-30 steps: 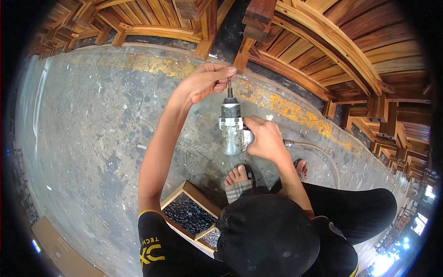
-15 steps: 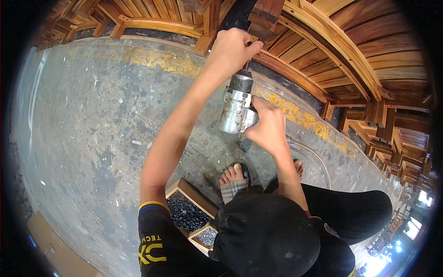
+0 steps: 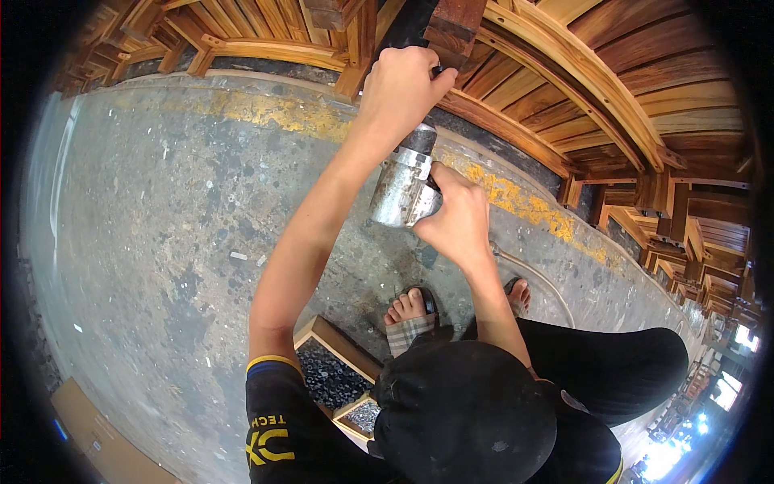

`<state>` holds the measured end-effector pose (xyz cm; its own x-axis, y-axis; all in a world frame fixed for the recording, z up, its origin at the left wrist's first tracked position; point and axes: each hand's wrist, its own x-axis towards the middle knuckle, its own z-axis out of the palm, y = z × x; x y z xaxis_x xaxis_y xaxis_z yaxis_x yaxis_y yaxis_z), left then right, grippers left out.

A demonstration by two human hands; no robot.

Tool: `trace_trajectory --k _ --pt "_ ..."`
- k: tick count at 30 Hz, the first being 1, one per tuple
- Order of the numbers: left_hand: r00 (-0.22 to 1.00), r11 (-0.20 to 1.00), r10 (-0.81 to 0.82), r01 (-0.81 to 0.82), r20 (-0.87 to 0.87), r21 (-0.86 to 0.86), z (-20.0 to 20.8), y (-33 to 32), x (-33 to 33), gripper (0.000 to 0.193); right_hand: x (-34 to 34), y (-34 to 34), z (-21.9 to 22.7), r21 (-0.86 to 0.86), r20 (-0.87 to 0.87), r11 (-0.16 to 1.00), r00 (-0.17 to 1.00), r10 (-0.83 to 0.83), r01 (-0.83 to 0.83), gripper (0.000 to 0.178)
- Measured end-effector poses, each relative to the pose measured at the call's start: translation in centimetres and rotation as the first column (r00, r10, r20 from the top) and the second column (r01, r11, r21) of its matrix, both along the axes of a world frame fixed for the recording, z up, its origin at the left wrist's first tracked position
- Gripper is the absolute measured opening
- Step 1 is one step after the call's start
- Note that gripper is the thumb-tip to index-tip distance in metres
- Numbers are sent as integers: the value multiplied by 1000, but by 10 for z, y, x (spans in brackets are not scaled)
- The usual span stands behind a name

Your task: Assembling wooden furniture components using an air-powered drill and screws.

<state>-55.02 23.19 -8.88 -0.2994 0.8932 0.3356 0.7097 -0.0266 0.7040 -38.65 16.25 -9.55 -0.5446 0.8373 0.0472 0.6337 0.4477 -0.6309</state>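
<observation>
My right hand [image 3: 458, 214] is wrapped round the grip of a worn silver air driver [image 3: 401, 187], its nose pointing up and away from me. At the end of a dark wooden leg [image 3: 454, 32], my left hand [image 3: 403, 85] is closed, with thumb and forefinger pinching a small black part [image 3: 436, 71]. What kind of part it is stays mostly hidden by the fingers. The driver's tip runs in under my left hand, so its contact with the part cannot be seen. A pale air hose [image 3: 536, 274] trails from behind my right hand.
Slatted wooden furniture [image 3: 532, 105] stands in a row along the far side and down the right. Beside my left elbow sits a wooden box [image 3: 329, 328] of small black pieces, next to a smaller box of silver ones. Cardboard [image 3: 101, 436] lies at lower left.
The driver and my right hand have shifted slightly left and up, with the driver's nose now further under my left hand. My left hand keeps its pinch at the leg.
</observation>
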Motion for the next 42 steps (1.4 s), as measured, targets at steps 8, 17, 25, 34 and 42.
trace_trajectory --k 8,17,25,34,42 --pt "947 998 56 -54 -318 14 3 -8 0 30 -1 -5 -2 3 64 1000 998 1 -2 41" --pt "998 999 27 -25 -59 33 -1 -5 1 27 -1 0 -2 -4 26 1000 1000 -8 8 40" --pt "1000 998 5 -5 -9 59 -4 0 1 31 0 3 3 -46 29 999 1000 -1 3 42" --pt "1000 999 22 -22 5 49 -5 1 -1 30 -2 5 2 -40 29 999 999 16 -15 43" --pt "1000 999 13 -12 -9 52 -3 7 -4 29 -4 10 4 -38 29 999 1000 7 -6 43"
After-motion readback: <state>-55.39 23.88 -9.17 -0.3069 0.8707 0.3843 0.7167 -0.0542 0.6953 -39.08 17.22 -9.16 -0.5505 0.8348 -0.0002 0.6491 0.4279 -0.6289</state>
